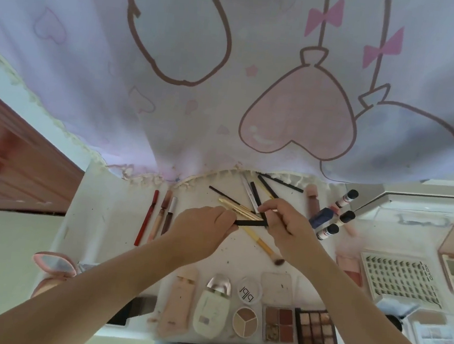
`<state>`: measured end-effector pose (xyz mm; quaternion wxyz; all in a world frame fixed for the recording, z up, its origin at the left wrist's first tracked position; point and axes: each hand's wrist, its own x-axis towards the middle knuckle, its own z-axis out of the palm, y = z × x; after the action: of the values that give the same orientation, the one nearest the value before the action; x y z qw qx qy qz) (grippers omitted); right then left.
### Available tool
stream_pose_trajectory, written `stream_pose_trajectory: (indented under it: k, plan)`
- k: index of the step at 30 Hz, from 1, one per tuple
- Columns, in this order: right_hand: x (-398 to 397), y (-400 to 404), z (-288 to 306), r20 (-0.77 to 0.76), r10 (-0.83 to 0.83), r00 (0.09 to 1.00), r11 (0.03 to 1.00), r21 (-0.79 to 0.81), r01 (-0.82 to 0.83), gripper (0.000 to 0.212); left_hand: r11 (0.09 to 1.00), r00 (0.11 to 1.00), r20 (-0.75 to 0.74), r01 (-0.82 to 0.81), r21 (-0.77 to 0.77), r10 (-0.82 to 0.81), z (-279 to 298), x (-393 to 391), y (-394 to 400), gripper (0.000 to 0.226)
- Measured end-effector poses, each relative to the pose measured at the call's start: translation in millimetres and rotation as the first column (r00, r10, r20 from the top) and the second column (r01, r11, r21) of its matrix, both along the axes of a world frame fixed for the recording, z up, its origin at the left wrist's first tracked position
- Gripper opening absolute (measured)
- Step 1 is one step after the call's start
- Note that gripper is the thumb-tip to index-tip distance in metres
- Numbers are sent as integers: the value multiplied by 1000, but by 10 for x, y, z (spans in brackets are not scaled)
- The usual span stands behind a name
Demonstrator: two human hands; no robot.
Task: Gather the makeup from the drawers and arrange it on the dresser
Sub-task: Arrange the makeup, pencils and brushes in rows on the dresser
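Behind the white dresser top a pastel curtain is hanging, and makeup is lying sorted by kind: lip pencils side by side at the left, palettes along the near edge. At the middle, the left hand and right hand are each pinching an end of a black pencil, fingers curled, apparently separating it from the loose sticks to line it up with its kind.
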<state>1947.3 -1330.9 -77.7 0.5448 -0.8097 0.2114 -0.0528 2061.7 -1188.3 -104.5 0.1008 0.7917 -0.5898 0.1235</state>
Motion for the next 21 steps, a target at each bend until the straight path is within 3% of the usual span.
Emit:
stream_pose_trajectory:
  k: [5,9,16,19,21]
  plan:
    - [27,-9,29,41,0,999,997,77,-3,34,999,1000,29,-4,50,3,173,46,21,39]
    - [-33,-38,53,67,-54,996,994,99,47,33,994,998,38,41,105,-45,264,22,-32,24]
    - [-231,-87,152,157,-193,969,963,221,156,30,962,980,33,188,200,-198,548,68,-236,33]
    - [-209,-62,145,152,-200,968,963,210,166,29,960,981,27,182,212,-192,590,92,-367,32]
    - [-315,-186,176,149,-342,928,916,273,294,33,963,990,54,115,242,-132,534,189,-324,32]
